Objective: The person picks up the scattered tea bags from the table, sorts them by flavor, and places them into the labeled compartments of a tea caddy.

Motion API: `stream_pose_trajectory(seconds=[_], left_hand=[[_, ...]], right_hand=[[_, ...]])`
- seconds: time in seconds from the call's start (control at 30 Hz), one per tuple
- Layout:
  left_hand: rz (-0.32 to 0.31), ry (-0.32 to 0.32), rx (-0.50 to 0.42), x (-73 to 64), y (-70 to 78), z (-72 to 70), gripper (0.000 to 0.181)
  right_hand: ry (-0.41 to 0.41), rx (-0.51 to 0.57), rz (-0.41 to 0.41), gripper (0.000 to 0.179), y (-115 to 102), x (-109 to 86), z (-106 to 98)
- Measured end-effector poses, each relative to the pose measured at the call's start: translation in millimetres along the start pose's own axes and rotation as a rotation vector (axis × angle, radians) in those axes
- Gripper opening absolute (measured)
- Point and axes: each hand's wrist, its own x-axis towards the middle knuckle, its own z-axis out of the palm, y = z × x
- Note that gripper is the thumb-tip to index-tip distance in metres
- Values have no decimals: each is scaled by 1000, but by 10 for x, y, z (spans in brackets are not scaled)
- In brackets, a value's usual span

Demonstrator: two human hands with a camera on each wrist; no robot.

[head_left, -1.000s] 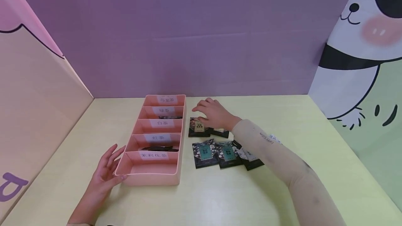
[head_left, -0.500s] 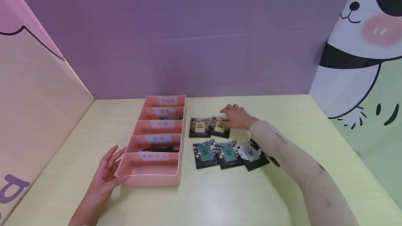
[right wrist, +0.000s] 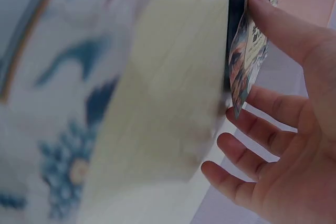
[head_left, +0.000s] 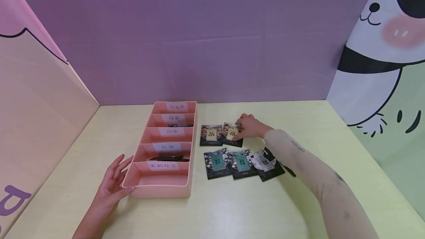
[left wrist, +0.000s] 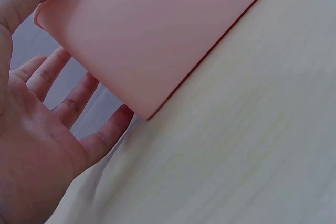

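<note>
A pink divided box (head_left: 159,191) stands left of centre, its several compartments labelled in Chinese characters. My left hand (head_left: 111,185) holds its front left corner, thumb on the front wall and fingers along the left side, as the left wrist view also shows. Right of the box, my right hand (head_left: 251,126) pinches the right-hand tea sachet (head_left: 229,130) of the back pair. In the right wrist view the thumb presses on this sachet's label, fingers at its edge. The other back sachet (head_left: 211,135), with a similar pale label, lies beside it.
Two teal-labelled sachets (head_left: 217,162) and a grey-labelled one (head_left: 265,164) form a front row, partly overlapping; another dark packet (head_left: 288,169) shows under the right forearm. Dark sachets (head_left: 169,158) lie in two compartments. A purple panel (head_left: 212,47) backs the table.
My right hand has moved right from above the left back sachet to the right one, and its fingers have closed down onto it. My left hand stays at the box corner.
</note>
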Motion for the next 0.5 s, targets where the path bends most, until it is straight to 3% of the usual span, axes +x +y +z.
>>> stream_pose_trajectory(seconds=[0.3,0.5], left_hand=[[-8,-1,4,30,18,-13,89],[24,-34,-27,0,-26,-27,91]], right_hand=[[28,183,35,65,1,15,4],[97,304,-3,40,36,-5,50]])
